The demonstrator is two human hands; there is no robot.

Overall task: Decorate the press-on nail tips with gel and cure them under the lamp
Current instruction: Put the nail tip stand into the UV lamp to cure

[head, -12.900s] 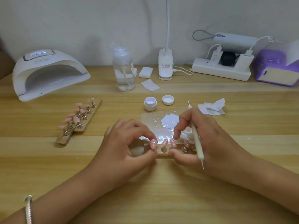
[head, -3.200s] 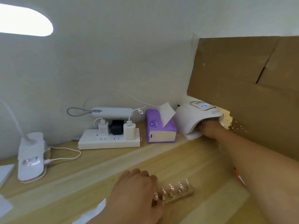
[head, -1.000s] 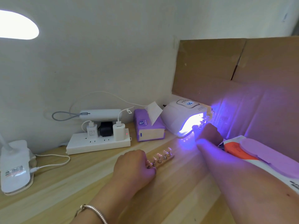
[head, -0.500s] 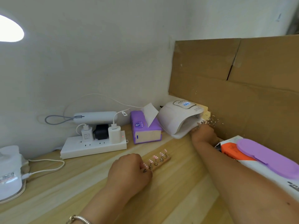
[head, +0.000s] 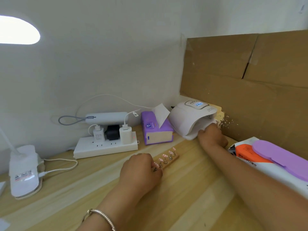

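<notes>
Head view: the slim wooden strip holder (head: 175,158) lies on the pale wooden table (head: 191,189), in front of the white dome-shaped curing lamp (head: 186,120) but not yet under it. The small pink press-on nail tips (head: 165,155) stand on metal posts along the holder.

Handling, judged: the holder is light and rigid and should slide easily on the smooth wood. The tips are thin, perched high and probably easy to knock off, and any uncured gel would smear. So hold the wooden base only, at an end or along its long edges, and never from above.

Grip: my left hand (head: 141,169) has its fingers curled around the near end of the holder, low on the wood beside the first tip. My right hand (head: 211,136) is at the lamp's mouth. Its fingers are hidden under the lamp's rim, so I cannot tell whether they grasp anything.
</notes>
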